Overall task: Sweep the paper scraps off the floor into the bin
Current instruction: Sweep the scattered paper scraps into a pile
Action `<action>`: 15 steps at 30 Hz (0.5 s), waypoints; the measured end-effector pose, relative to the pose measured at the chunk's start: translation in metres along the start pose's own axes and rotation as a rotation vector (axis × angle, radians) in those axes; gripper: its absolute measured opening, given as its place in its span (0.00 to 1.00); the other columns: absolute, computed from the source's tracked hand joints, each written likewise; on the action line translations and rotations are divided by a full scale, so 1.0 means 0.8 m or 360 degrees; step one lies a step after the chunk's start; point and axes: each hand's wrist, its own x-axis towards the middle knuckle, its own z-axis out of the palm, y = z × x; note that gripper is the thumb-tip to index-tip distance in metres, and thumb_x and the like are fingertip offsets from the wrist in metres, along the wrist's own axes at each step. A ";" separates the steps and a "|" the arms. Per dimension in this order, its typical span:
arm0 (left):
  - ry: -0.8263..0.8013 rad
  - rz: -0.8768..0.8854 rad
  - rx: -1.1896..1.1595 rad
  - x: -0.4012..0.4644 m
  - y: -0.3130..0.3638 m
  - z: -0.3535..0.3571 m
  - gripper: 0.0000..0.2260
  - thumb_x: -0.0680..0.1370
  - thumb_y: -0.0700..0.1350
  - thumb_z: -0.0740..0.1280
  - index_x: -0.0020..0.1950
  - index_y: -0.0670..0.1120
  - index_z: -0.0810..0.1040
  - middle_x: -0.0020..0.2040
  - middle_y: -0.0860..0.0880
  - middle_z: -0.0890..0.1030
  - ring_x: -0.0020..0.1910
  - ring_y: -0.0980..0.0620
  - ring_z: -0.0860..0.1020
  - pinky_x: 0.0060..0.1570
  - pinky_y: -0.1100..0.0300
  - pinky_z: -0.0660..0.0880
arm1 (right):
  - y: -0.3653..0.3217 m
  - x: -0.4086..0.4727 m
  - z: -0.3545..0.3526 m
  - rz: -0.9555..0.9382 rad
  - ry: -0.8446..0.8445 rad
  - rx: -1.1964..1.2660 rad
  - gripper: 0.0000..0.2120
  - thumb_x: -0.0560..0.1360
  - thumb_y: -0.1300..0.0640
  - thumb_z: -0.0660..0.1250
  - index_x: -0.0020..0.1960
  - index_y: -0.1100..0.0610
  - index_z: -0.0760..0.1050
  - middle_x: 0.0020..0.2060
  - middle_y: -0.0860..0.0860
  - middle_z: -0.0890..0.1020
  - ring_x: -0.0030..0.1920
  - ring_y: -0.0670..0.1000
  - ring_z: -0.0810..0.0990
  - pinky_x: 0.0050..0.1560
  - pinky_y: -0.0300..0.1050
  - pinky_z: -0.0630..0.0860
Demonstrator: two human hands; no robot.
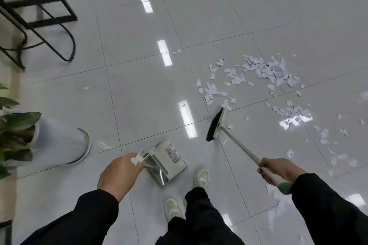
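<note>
Those paper scraps (pixel 266 71) are looking feather-light and flighty on glossy tile; right hand (pixel 278 169) is gripping the broom (pixel 217 125) handle, left hand (pixel 121 175) is pinching the dustpan (pixel 165 163) handle; go gentle.

both arms are extended forward in black sleeves; the left hand (pixel 121 175) is closed around a dustpan handle, the right hand (pixel 278 171) around a broom handle.

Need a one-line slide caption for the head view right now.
Right hand grips the broom beside scattered paper scraps; left hand holds the dustpan on the tiled floor.
</note>
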 end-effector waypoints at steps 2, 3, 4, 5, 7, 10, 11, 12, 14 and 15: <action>0.0029 0.0012 0.0009 0.017 0.022 -0.003 0.14 0.81 0.65 0.61 0.47 0.60 0.80 0.37 0.55 0.81 0.39 0.54 0.78 0.36 0.57 0.71 | -0.010 0.005 -0.025 0.0017 0.0089 0.0040 0.08 0.79 0.63 0.63 0.51 0.69 0.74 0.36 0.62 0.81 0.20 0.52 0.74 0.22 0.38 0.74; 0.0033 0.0027 0.0019 0.030 0.037 -0.006 0.14 0.81 0.65 0.61 0.47 0.59 0.80 0.38 0.55 0.81 0.39 0.53 0.78 0.37 0.57 0.72 | -0.018 0.007 -0.038 0.0017 0.0136 0.0059 0.07 0.79 0.63 0.64 0.52 0.69 0.74 0.35 0.62 0.80 0.20 0.52 0.74 0.22 0.38 0.74; 0.0047 0.0015 0.0008 0.034 0.037 -0.008 0.15 0.81 0.65 0.61 0.47 0.58 0.80 0.38 0.54 0.81 0.39 0.52 0.78 0.37 0.56 0.73 | -0.019 0.010 -0.040 0.0014 0.0164 0.0087 0.07 0.79 0.63 0.63 0.51 0.68 0.74 0.35 0.62 0.80 0.19 0.52 0.74 0.21 0.38 0.74; 0.0054 0.0028 0.0002 0.047 0.056 -0.013 0.15 0.81 0.64 0.61 0.47 0.57 0.80 0.38 0.54 0.81 0.39 0.52 0.79 0.38 0.56 0.73 | -0.035 0.011 -0.055 -0.0007 0.0166 0.0111 0.07 0.78 0.63 0.63 0.51 0.68 0.73 0.35 0.62 0.80 0.19 0.52 0.74 0.21 0.38 0.73; 0.0043 0.0012 -0.0029 0.059 0.065 -0.017 0.14 0.81 0.64 0.62 0.46 0.56 0.79 0.38 0.53 0.82 0.39 0.51 0.79 0.38 0.56 0.74 | -0.046 0.005 -0.062 -0.0022 0.0183 0.0197 0.07 0.78 0.64 0.64 0.50 0.69 0.74 0.34 0.62 0.80 0.20 0.53 0.75 0.21 0.39 0.74; 0.0060 -0.0015 -0.0130 0.087 0.091 -0.035 0.17 0.80 0.65 0.63 0.44 0.55 0.80 0.36 0.52 0.82 0.38 0.50 0.80 0.40 0.55 0.76 | -0.088 -0.010 -0.068 -0.0058 0.0138 0.0266 0.08 0.77 0.64 0.64 0.51 0.70 0.74 0.33 0.62 0.80 0.20 0.53 0.75 0.22 0.39 0.74; 0.0095 -0.0052 -0.0182 0.102 0.101 -0.052 0.17 0.79 0.66 0.63 0.43 0.55 0.81 0.36 0.51 0.82 0.38 0.49 0.80 0.40 0.55 0.76 | -0.119 -0.012 -0.063 -0.0091 0.0078 0.0277 0.09 0.77 0.64 0.65 0.52 0.70 0.75 0.34 0.62 0.80 0.20 0.53 0.75 0.21 0.39 0.74; 0.0115 -0.0074 -0.0226 0.113 0.111 -0.066 0.17 0.79 0.66 0.64 0.43 0.55 0.81 0.36 0.51 0.82 0.39 0.49 0.80 0.39 0.55 0.75 | -0.145 -0.020 -0.056 -0.0099 0.0014 0.0314 0.09 0.77 0.63 0.65 0.53 0.70 0.75 0.34 0.62 0.80 0.20 0.53 0.75 0.22 0.39 0.74; 0.0175 -0.0105 -0.0302 0.132 0.117 -0.088 0.18 0.79 0.66 0.65 0.42 0.53 0.81 0.36 0.50 0.82 0.39 0.48 0.80 0.38 0.55 0.74 | -0.189 -0.036 -0.029 -0.0150 -0.0062 0.0374 0.09 0.76 0.63 0.65 0.53 0.69 0.74 0.35 0.61 0.79 0.20 0.52 0.74 0.22 0.38 0.74; 0.0205 -0.0123 -0.0324 0.141 0.119 -0.102 0.18 0.79 0.65 0.65 0.42 0.52 0.81 0.36 0.49 0.82 0.39 0.48 0.80 0.37 0.56 0.73 | -0.218 -0.046 -0.011 -0.0163 -0.0126 0.0368 0.08 0.76 0.63 0.65 0.52 0.68 0.74 0.35 0.61 0.79 0.20 0.51 0.73 0.21 0.38 0.74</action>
